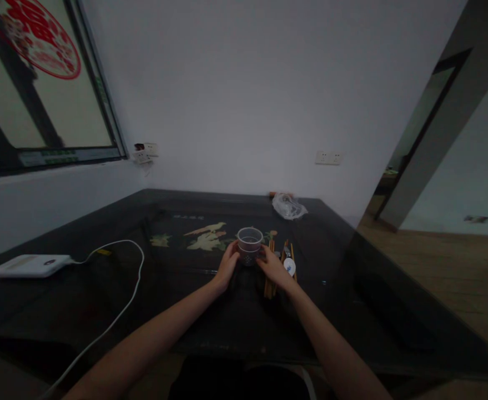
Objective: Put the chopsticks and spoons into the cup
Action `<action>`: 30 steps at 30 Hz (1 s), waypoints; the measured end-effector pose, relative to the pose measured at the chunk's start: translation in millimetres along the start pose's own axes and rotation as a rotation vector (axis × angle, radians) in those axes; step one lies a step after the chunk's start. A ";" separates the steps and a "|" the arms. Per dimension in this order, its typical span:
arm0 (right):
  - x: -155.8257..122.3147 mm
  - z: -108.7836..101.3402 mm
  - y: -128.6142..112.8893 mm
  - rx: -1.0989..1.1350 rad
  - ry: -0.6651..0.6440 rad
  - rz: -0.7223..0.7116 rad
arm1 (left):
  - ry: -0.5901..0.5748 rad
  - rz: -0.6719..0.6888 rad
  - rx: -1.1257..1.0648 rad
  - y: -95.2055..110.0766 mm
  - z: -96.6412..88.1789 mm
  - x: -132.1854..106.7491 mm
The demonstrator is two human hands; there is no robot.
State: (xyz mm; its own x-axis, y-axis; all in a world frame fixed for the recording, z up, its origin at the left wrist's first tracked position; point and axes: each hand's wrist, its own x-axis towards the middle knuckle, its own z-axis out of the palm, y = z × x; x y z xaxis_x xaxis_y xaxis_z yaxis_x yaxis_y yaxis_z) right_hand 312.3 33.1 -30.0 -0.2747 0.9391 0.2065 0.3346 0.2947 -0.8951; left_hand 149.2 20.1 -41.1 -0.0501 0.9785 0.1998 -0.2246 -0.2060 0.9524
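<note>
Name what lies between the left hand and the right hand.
In the head view, a grey round container stands between the left hand and the right hand, touched by both at its sides.

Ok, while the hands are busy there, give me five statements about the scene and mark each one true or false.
1. The left hand and right hand are both on the perforated utensil holder. True.
2. The chopsticks stand inside the perforated utensil holder. False: the chopsticks lie on the table, to the right of it.
3. A white cable runs from the white device on the left side of the table. True.
4. The clear plastic bag lies at the near edge of the table. False: it lies at the far side, by the wall.
5. A red decoration shows on the window. True.
</note>
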 end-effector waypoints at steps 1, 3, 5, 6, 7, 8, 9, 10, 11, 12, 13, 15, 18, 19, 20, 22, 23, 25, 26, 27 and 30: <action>-0.6 -0.7 -1.0 -0.044 0.014 -0.009 | -0.016 0.024 0.030 -0.2 -1.2 -0.2; -2.1 -2.0 -3.3 -0.094 0.025 -0.005 | -0.045 0.063 0.115 -0.2 -5.3 0.9; -3.8 -3.7 -5.2 -0.112 0.021 0.020 | -0.079 0.067 0.196 0.1 -10.4 3.4; -4.6 -4.6 -6.0 -0.120 0.015 0.034 | -0.101 0.059 0.223 0.3 -13.0 5.0; -5.3 -5.6 -6.5 -0.129 0.009 0.043 | -0.126 0.050 0.242 0.5 -15.5 6.6; -6.0 -6.6 -7.0 -0.140 0.003 0.047 | -0.151 0.042 0.258 0.6 -17.7 8.1; -6.4 -7.6 -7.2 -0.153 -0.001 0.047 | -0.177 0.038 0.271 0.6 -19.7 9.3; -6.9 -8.6 -7.5 -0.166 -0.002 0.045 | -0.200 0.036 0.284 0.4 -21.4 10.3; -7.2 -9.6 -7.7 -0.178 0.000 0.040 | -0.217 0.039 0.298 0.0 -22.7 10.9; -7.5 -10.5 -7.9 -0.191 0.003 0.034 | -0.227 0.046 0.317 -0.5 -23.6 11.3; -7.9 -11.5 -8.3 -0.201 0.004 0.024 | -0.228 0.054 0.340 -0.9 -24.1 11.3; -8.8 -13.6 -9.7 -0.214 0.004 0.001 | -0.221 0.070 0.392 -0.8 -24.3 10.7; -10.6 -16.2 -12.6 -0.233 0.000 -0.022 | -0.241 0.093 0.446 4.0 -23.0 8.7; -11.2 -16.8 -13.4 -0.233 -0.003 -0.024 | -0.253 0.103 0.460 6.8 -22.4 7.8; -11.7 -17.3 -14.0 -0.227 -0.010 -0.025 | -0.265 0.114 0.474 10.0 -21.9 7.0; -12.1 -17.9 -14.0 -0.200 -0.025 -0.025 | -0.287 0.134 0.490 15.8 -21.2 5.3; -12.0 -18.2 -13.5 -0.186 -0.036 -0.025 | -0.297 0.139 0.488 18.0 -21.2 4.7; -11.4 -18.9 -11.9 -0.173 -0.058 -0.023 | -0.323 0.137 0.472 19.8 -21.9 4.3; -10.9 -19.4 -11.0 -0.171 -0.069 -0.025 | -0.339 0.130 0.463 19.6 -22.6 4.5; -10.5 -20.0 -10.2 -0.169 -0.081 -0.027 | -0.355 0.120 0.453 18.8 -23.4 4.9; -9.6 -22.0 -8.7 -0.167 -0.097 -0.032 | -0.407 0.085 0.406 15.5 -25.6 6.6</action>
State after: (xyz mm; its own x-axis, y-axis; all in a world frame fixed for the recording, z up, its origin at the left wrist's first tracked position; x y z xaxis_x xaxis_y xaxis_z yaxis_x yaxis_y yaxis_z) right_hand 331.9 25.4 -15.5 -0.3705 0.9097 0.1875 0.4671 0.3570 -0.8089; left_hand 120.5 23.3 -30.9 0.3445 0.8974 0.2757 0.1586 -0.3451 0.9251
